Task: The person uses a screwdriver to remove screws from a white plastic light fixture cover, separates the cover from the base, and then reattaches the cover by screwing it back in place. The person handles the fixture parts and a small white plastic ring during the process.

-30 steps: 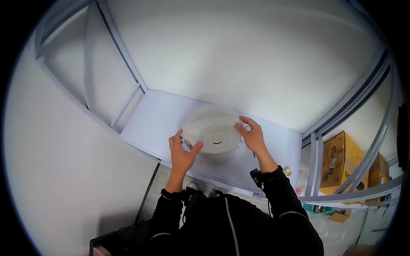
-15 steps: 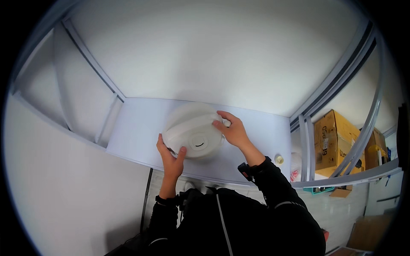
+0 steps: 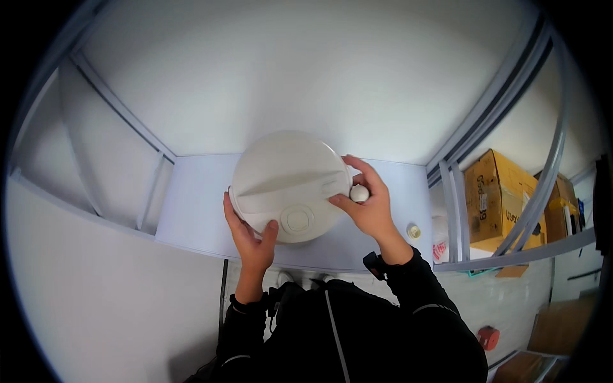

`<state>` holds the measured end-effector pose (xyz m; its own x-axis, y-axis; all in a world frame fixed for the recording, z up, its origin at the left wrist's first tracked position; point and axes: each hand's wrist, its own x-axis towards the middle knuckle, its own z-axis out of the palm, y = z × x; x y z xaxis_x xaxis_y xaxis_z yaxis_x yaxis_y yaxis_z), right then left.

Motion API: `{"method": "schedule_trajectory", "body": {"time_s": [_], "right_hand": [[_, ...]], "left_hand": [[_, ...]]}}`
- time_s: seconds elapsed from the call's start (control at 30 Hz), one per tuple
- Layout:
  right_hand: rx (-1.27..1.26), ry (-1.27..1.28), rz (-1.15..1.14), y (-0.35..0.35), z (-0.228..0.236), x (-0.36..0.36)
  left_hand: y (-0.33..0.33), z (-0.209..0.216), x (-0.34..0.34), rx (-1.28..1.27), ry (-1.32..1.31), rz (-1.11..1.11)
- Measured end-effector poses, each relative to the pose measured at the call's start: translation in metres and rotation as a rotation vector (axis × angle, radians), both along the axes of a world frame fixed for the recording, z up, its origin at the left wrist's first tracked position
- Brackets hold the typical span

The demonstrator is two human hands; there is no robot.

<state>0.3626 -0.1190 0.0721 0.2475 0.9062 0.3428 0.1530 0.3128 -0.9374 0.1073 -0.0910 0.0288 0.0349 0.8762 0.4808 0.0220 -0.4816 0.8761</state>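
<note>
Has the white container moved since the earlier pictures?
Yes: the white container has shifted up the view, covering more of the back edge of the table; whether raised or pushed back is unclear.

Round white appliance [image 3: 281,163] larger and sharper in view than before, its far rim [image 3: 290,134] now overlapping more wall [image 3: 281,70]

Some fingers of the left hand [image 3: 253,246] are hidden below the rim of the white round lidded appliance [image 3: 284,159], whose underside is also not visible. The small pale round item [image 3: 414,232] on the table [image 3: 191,210] is too small to identify. A curved grey bar [image 3: 557,153] covers part of the cardboard box [image 3: 482,204]. The black jacket [image 3: 377,322] is cut by the lower edge.
</note>
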Motion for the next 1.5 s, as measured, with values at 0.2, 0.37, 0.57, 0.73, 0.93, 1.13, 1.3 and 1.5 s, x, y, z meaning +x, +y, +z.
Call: {"method": "schedule_trajectory", "body": {"time_s": [0.2, 0.37, 0.57, 0.73, 0.93, 1.13, 1.3, 1.5], "right_hand": [[0.37, -0.305, -0.045, -0.07, 0.043, 0.023], [0.588, -0.846, -0.169, -0.103, 0.041, 0.031], [0.486, -1.033, -0.292, -0.123, -0.002, 0.028], [0.42, -1.04, -0.373, -0.139, -0.027, 0.017], [0.311, -1.098, -0.485, -0.154, -0.051, 0.003], [0.181, -1.133, -0.473, -0.156, -0.097, -0.017], [0.14, -1.159, -0.476, -0.155, -0.124, -0.03], [0.092, -1.186, -0.489, -0.157, -0.149, -0.036]], "left_hand": [[0.008, 0.001, 0.052, -0.036, -0.176, -0.302], [0.009, -0.011, 0.081, 0.018, 0.399, -0.285], [-0.013, -0.004, 0.102, -0.114, 0.389, -0.529], [-0.016, -0.028, 0.101, -0.225, 0.145, -0.705], [-0.026, -0.063, 0.117, -0.528, -0.013, -0.765], [-0.039, -0.104, 0.103, -0.95, -0.101, -0.732], [-0.031, -0.148, 0.082, -1.034, 0.032, -0.84], [-0.046, -0.161, 0.073, -1.112, -0.292, -0.979]]}}
